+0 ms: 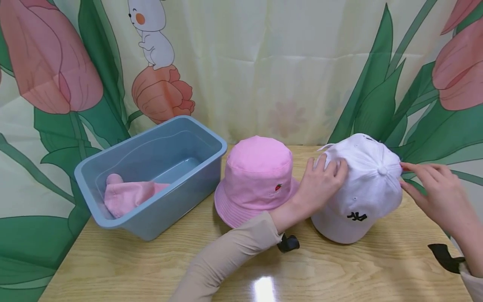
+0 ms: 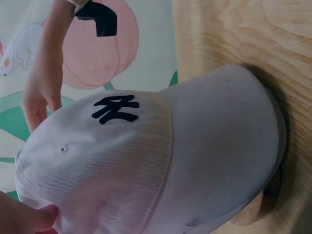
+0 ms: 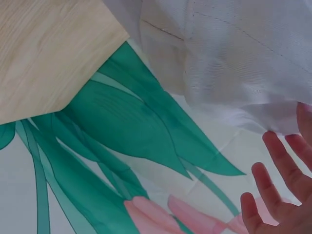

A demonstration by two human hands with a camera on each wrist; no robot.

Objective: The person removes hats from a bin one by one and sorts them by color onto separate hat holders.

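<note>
A white baseball cap [image 1: 356, 184] with a black letter emblem stands crown up on the wooden table, brim toward me. My left hand [image 1: 320, 180] grips the left side of its crown with curled fingers. The left thumb [image 2: 39, 218] presses on the fabric in the left wrist view. At the crown's right side, my right hand [image 1: 439, 191] touches the cap with the tips of thumb and index finger. Its other fingers [image 3: 268, 190] are spread off the fabric. A pink bucket hat [image 1: 260, 172] with a small strawberry emblem sits left of the cap, partly behind my left forearm.
A blue-grey plastic bin [image 1: 181, 186] stands at the left, with pink cloth [image 1: 130, 196] inside it. Behind the wooden table [image 1: 320, 272] hangs a curtain [image 1: 245, 75] printed with tulips and a white animal.
</note>
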